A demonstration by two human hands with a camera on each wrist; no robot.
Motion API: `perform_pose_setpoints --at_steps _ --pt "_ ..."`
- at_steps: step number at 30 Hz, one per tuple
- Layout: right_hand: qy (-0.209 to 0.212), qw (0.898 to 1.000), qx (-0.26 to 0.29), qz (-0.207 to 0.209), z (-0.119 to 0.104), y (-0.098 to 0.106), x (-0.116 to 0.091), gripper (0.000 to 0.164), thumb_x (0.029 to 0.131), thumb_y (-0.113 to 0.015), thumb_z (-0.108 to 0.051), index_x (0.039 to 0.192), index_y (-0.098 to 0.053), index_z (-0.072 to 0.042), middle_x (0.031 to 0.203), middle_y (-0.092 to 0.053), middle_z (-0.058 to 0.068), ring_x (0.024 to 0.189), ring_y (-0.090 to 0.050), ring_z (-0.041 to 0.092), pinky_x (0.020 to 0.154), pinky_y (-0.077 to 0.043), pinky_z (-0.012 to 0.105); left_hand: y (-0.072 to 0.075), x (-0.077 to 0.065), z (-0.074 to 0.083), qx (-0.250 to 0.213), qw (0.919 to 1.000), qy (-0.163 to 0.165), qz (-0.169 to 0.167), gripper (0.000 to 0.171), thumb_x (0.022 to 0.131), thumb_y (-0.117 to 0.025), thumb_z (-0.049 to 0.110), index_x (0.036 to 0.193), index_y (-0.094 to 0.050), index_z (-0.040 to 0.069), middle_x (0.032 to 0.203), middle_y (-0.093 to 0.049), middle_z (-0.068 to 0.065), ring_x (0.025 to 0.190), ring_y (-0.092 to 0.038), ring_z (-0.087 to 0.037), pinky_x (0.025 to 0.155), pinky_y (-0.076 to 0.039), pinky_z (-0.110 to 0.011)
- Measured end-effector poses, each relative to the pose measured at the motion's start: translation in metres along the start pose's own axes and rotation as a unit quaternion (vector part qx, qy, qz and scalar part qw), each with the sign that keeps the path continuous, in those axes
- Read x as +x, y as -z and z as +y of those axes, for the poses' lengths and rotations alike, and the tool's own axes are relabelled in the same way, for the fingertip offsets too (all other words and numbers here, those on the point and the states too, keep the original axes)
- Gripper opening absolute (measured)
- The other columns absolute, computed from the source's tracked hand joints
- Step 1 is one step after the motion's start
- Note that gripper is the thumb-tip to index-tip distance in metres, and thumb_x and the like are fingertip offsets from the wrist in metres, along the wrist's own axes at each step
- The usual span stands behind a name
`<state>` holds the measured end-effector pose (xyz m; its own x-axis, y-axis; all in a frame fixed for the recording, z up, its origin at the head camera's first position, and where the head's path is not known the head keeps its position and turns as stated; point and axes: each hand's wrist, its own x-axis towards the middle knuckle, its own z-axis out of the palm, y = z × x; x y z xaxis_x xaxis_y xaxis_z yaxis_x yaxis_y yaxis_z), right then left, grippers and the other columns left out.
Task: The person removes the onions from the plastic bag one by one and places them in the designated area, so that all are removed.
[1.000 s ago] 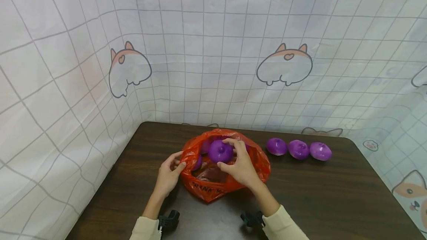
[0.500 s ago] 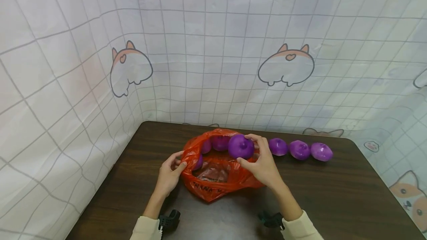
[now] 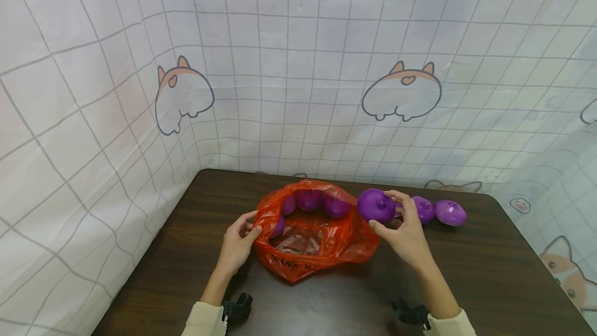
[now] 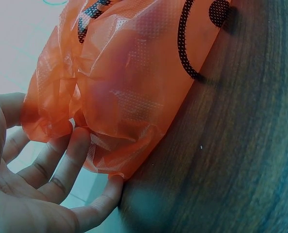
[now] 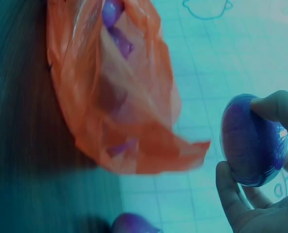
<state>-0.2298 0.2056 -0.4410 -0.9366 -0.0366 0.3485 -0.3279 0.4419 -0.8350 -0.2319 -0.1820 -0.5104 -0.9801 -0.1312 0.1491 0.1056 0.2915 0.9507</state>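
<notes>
A red plastic bag (image 3: 291, 268) with black lettering sits with its mouth open on the table. My left hand (image 3: 237, 245) pinches the left rim of the bag, thumb inside and fingers outside; the left wrist view shows the fingers against the thin orange-red plastic (image 4: 129, 97). Several purple onions lie inside, one onion (image 3: 310, 200) at the back. My right hand (image 3: 410, 237) grips another shiny purple onion (image 3: 373, 206) between thumb and fingers, just outside the bag's right rim. In the right wrist view this onion (image 5: 253, 145) is apart from the bag (image 5: 129, 150).
Behind my right hand a row of purple onions lies at the table's back right. One onion (image 3: 450, 213) is at the row's right end; the leftmost is mostly hidden. A white grid-patterned cloth (image 3: 298, 92) hangs behind the dark wooden table (image 3: 466, 274).
My right hand has carried the onion rightward, from over the bag's mouth to outside its right rim. The left hand stays on the left rim.
</notes>
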Motion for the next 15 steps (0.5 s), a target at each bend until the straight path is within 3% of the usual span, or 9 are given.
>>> perform_pose_setpoints --at_steps 5,12,15 --pt "-0.022 1.000 0.002 0.007 0.008 0.012 -0.001 0.076 0.085 -0.083 -0.015 0.148 -0.041 -0.015 0.144 -0.042 0.015 0.112 -0.054 0.012 0.087 -0.049 0.012 0.000 0.000 0.000 -0.002 1.0000 0.002 0.002 0.037 0.098 -0.068 0.013 0.135 -0.065 0.015 0.096 -0.064 -0.014 0.079 -0.056 -0.017 0.065 -0.047 -0.024" --pt "-0.042 0.999 0.004 0.021 0.019 0.023 0.001 0.075 0.086 -0.082 -0.014 0.148 -0.040 -0.014 0.144 -0.039 0.014 0.117 -0.053 0.025 0.086 -0.048 0.011 0.000 0.001 0.000 0.002 1.0000 0.004 0.004 0.037 0.098 -0.068 0.012 0.135 -0.065 0.016 0.096 -0.065 -0.013 0.080 -0.057 -0.017 0.065 -0.047 -0.024" --pt "-0.042 0.999 -0.001 0.026 0.023 0.026 0.001 0.075 0.086 -0.082 -0.015 0.148 -0.041 -0.013 0.143 -0.039 0.012 0.114 -0.055 0.025 0.086 -0.048 0.011 0.000 0.001 0.000 0.002 1.0000 0.009 0.003 0.037 0.098 -0.068 0.013 0.135 -0.065 0.017 0.096 -0.064 -0.013 0.080 -0.057 -0.019 0.065 -0.047 -0.024"
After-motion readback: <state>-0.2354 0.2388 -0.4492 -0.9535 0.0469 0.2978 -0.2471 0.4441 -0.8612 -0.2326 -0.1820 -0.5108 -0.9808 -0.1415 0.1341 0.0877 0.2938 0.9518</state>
